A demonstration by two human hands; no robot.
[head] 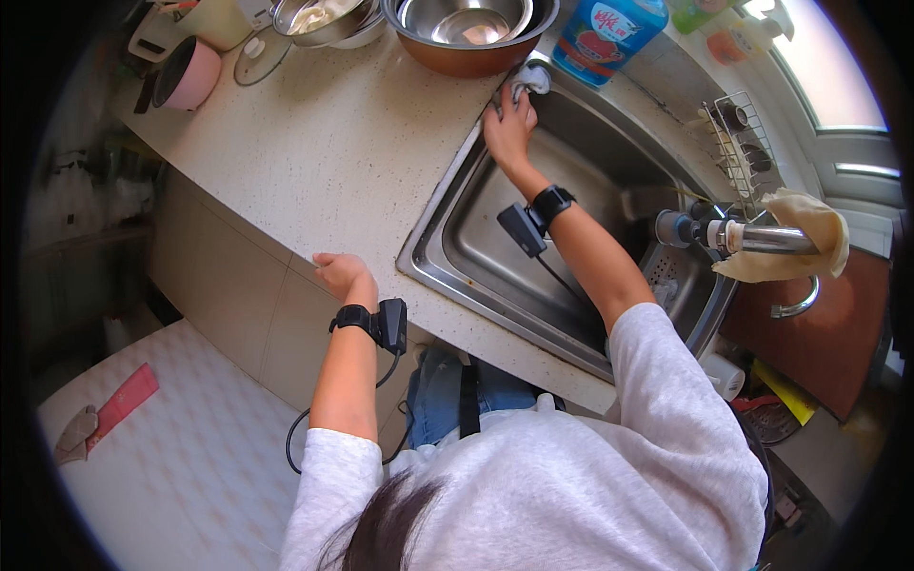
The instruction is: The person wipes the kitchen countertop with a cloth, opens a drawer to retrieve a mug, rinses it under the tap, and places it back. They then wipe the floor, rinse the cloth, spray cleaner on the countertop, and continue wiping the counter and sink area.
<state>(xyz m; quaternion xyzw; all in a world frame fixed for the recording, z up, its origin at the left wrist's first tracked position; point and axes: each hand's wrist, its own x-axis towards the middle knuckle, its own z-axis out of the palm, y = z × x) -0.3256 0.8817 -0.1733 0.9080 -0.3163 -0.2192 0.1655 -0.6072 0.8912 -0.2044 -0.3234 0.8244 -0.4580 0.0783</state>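
Observation:
At the far left corner of the stainless steel sink, my right hand presses a grey-white cloth against the rim. Part of that cloth is hidden under my fingers. My left hand is at the front edge of the speckled countertop, to the left of the sink. No object shows in it, and its fingers look loosely bent, partly hidden by the angle. Both wrists wear black straps with small cabled boxes.
Nested metal bowls and a blue detergent bottle stand behind the sink. A chrome faucet with a pale cloth draped over it rises at the right, near a wire rack. A pink pot and a glass lid sit far left.

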